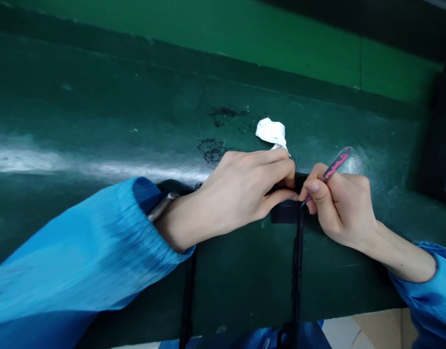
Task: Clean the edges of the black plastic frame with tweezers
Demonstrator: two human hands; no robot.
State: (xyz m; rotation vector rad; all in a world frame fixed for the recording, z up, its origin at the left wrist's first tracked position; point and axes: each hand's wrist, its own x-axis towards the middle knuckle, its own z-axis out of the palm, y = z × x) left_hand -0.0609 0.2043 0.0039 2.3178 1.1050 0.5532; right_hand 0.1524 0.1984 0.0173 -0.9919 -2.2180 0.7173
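A thin black rectangular frame (pixel 298 261) lies on the green table, its lower end reaching past the near edge. My left hand (pixel 248 186) bends over the frame's far bar, thumb and fingers closed on it near the far right corner and hiding part of it. In my right hand (pixel 342 203) are tweezers (pixel 337 164) with a pink and dark pattern, gripped like a pen. Their tip points down at that same corner, close to my left thumb. A small dark rectangular piece (pixel 284 212) sits inside the corner, just below my left thumb.
Beyond my left hand lies a crumpled white scrap (pixel 271 131). Tangled black threads (pixel 211 149) and a second dark tuft (pixel 226 111) are on the green table (pixel 99 106). A dark object (pixel 438 140) stands at the right edge. Tiled floor shows below the table.
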